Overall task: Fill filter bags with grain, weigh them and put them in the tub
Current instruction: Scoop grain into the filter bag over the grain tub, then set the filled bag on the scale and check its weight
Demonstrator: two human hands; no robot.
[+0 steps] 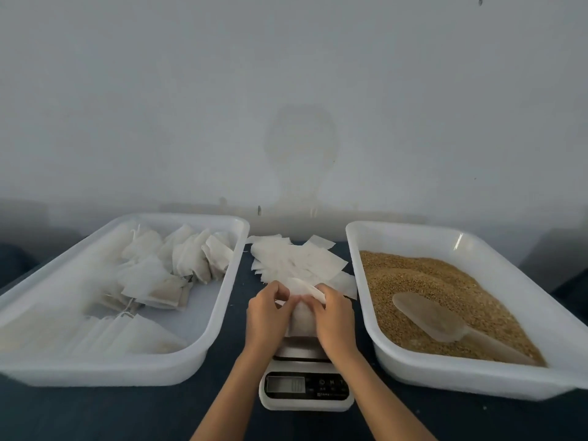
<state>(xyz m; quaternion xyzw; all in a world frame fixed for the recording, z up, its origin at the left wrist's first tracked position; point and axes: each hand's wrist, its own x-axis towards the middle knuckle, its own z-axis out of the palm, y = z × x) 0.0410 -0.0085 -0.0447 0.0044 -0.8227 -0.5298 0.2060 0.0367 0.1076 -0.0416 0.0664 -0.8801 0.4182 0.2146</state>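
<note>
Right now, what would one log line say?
step: closing bag | both hands: left hand, right hand pinch bag on scale | scoop: in grain

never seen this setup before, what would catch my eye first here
Dead centre, the left hand and right hand pinch a white filter bag over the scale. At right sits a tub of golden grain with a scoop lying in it; the tub at left holds filled bags.

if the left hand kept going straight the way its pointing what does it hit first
The left hand points up and slightly right, pinching the filter bag on the scale. Past that, it would probably meet the pile of empty bags, though depth is unclear.
</note>
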